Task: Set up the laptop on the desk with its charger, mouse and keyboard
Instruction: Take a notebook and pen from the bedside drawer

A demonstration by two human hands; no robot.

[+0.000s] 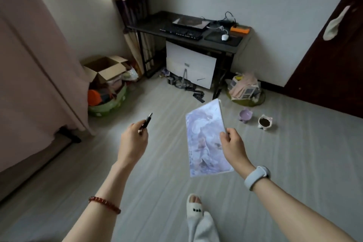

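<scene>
A dark desk (pixel 149 22) stands against the far wall. On it lies a closed laptop (pixel 191 21), with a black keyboard (pixel 180 33) in front of it. To the right, a white mouse (pixel 225 37) rests on a black mouse pad (pixel 233 41). Black cables (pixel 229 18) loop behind the laptop near an orange object (pixel 239 29). My left hand (pixel 133 141) grips a black pen (pixel 146 122). My right hand (pixel 232 145) holds a pale purple notebook (pixel 204 139) by its right edge. Both hands are well short of the desk, over the floor.
A white panel (pixel 189 65) leans under the desk with cables on the floor. An open cardboard box (pixel 105 68) and a green basket (pixel 110 104) sit at left beside a pink-covered bed (pixel 29 74). A second basket (pixel 245 90) and two small bowls (pixel 255 119) lie at right. A dark door (pixel 334 55) is at far right.
</scene>
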